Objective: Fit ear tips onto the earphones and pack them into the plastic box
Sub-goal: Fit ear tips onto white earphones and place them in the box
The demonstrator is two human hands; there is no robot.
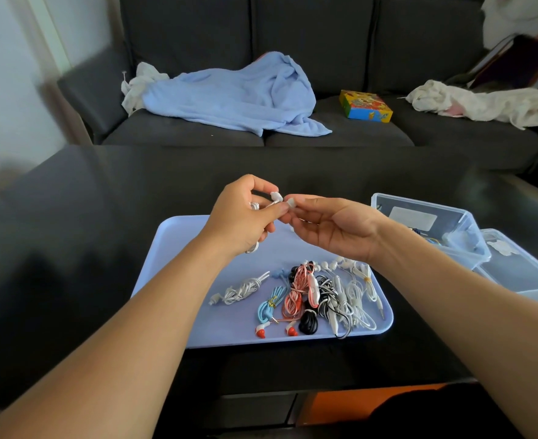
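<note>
Nearest, a lilac tray (179, 299) on the dark table (87, 217) carries bundled earphones (305, 296) in white, blue, pink and black. Above its far end the left hand (245, 217) grips a white earphone (275, 198) with its cord coiled in the fist, while the right hand (334, 226) pinches a white ear tip (291, 202) just beside the bud. Right of the hands sits the clear plastic box (432, 229), its lid (521, 267) alongside; beyond stands a grey sofa (324, 58).

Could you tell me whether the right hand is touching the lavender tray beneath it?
Apart. The head view shows the right hand raised above the lavender tray, pinching a small white ear tip, with bare tray visible beneath it.
</note>
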